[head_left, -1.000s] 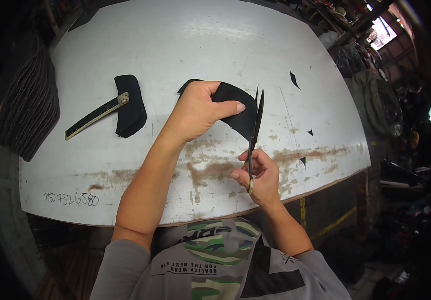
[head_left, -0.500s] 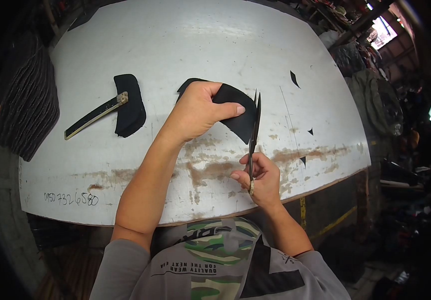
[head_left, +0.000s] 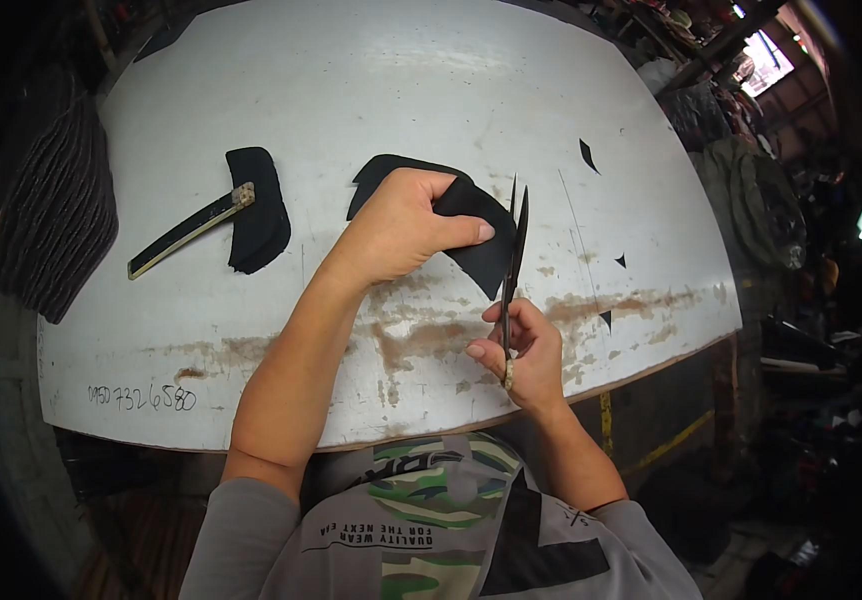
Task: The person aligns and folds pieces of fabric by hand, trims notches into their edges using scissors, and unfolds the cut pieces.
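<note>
The left hand (head_left: 401, 230) covers the middle of the black material (head_left: 476, 240), hiding whether it is one piece or several. The right hand (head_left: 534, 360) partly hides the scissors' (head_left: 519, 240) handles. The bottom edge crops the grey shirt (head_left: 341, 560).

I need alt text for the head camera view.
A person's left hand holds black material; the right hand holds open scissors by its edge, over a stained white table. Black scraps lie at right, another black piece at left.

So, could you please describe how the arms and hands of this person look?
The left sleeve and right sleeve are grey and short, leaving the left forearm and right forearm bare. The left grip and right grip are human hands without gloves; no watch shows on either wrist.
</note>
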Action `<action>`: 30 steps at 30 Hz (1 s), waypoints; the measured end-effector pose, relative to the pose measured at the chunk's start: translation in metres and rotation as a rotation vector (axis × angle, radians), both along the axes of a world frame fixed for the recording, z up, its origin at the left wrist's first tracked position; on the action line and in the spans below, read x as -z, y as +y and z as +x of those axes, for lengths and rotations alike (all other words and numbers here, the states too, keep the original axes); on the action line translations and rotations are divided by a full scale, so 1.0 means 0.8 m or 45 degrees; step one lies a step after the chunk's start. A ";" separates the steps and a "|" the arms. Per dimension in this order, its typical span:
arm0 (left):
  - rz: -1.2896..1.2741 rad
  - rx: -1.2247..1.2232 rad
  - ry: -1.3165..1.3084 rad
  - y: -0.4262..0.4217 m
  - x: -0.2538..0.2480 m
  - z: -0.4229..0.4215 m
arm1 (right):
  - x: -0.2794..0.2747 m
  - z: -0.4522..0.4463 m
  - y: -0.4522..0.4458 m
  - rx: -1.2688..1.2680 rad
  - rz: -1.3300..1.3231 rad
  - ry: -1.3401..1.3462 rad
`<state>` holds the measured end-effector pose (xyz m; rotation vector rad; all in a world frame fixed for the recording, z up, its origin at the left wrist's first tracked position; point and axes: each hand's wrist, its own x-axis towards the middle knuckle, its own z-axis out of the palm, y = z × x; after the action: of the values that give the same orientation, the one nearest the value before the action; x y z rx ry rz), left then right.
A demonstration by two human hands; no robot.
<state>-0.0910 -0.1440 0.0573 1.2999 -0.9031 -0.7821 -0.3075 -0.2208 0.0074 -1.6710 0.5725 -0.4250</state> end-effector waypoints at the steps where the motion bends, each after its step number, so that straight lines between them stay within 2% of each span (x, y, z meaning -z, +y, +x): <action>1: 0.002 0.004 -0.007 0.000 0.002 0.001 | 0.001 -0.001 0.000 0.003 0.007 0.001; 23: 0.131 0.075 -0.043 -0.003 0.008 0.002 | -0.003 -0.020 -0.003 -0.023 0.048 0.134; 30: 0.128 0.125 -0.009 -0.004 0.004 -0.005 | -0.005 -0.013 -0.005 -0.027 0.025 0.059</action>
<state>-0.0950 -0.1468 0.0545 1.3546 -0.9491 -0.9093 -0.3177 -0.2249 0.0111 -1.6705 0.5905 -0.3650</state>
